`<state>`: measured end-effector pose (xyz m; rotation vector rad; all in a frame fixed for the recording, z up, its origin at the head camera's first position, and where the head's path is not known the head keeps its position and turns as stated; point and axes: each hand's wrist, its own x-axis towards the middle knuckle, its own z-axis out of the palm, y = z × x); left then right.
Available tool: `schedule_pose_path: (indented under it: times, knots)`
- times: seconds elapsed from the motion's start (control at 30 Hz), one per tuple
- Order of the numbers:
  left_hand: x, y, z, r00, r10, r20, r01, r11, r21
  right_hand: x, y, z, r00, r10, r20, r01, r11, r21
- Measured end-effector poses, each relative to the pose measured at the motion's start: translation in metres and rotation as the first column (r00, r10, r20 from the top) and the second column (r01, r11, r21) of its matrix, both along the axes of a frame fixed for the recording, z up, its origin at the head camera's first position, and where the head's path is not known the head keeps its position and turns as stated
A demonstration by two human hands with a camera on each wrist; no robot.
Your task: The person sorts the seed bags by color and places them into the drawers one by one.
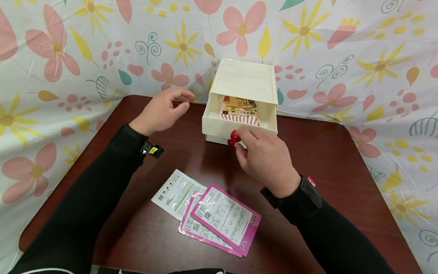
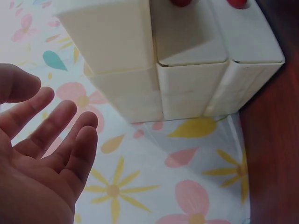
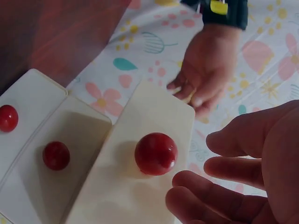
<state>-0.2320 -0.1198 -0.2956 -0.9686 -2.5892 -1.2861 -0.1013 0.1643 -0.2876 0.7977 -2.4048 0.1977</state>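
A cream drawer unit [image 1: 243, 78] stands at the back of the table, its top drawer [image 1: 219, 126] pulled partway out. Inside that drawer lies a colourful printed packet [image 1: 239, 108] with a red-striped edge. My right hand [image 1: 268, 158] is just in front of the drawer's round red knob [image 3: 156, 154]; in the right wrist view a small gap separates its loosely bent fingers from the knob. To the left of the unit, my left hand [image 1: 162, 110] hangs in the air with relaxed fingers and holds nothing. Lower drawers [image 3: 77, 126] with red knobs are closed.
Several flat packets lie overlapped on the dark red-brown table [image 1: 308, 160]: a white one [image 1: 176, 192] under pink-bordered ones [image 1: 226, 217]. Behind the table and unit hangs a floral curtain [image 1: 137, 30], which also runs along both sides.
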Motion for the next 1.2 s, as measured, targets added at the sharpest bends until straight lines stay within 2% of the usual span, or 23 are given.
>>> schedule_pose_path:
  times: [0.23,0.5,0.67,0.9,1.2]
  knots:
    - [-0.025,0.023,0.010,1.000,-0.013,0.024,0.014,0.999,-0.049,-0.001,-0.003,-0.010,0.998,-0.045,0.051,0.046,0.999,-0.012]
    - [-0.043,0.037,0.007,0.995,-0.044,0.084,0.050,0.996,-0.076,-0.006,-0.005,-0.018,0.989,-0.096,0.108,0.100,0.995,-0.024]
    - [-0.049,0.039,0.003,0.994,-0.058,0.090,0.064,0.996,-0.066,-0.009,-0.004,-0.021,0.985,-0.109,0.137,0.114,0.993,-0.027]
    - [-0.056,0.042,0.001,0.995,-0.065,0.080,0.070,0.996,-0.059,-0.013,-0.002,-0.021,0.984,-0.122,0.127,0.129,0.990,-0.050]
    - [-0.058,0.047,0.002,0.995,-0.060,0.078,0.063,0.997,-0.037,-0.023,0.002,-0.021,0.985,-0.137,0.101,0.145,0.987,-0.075]
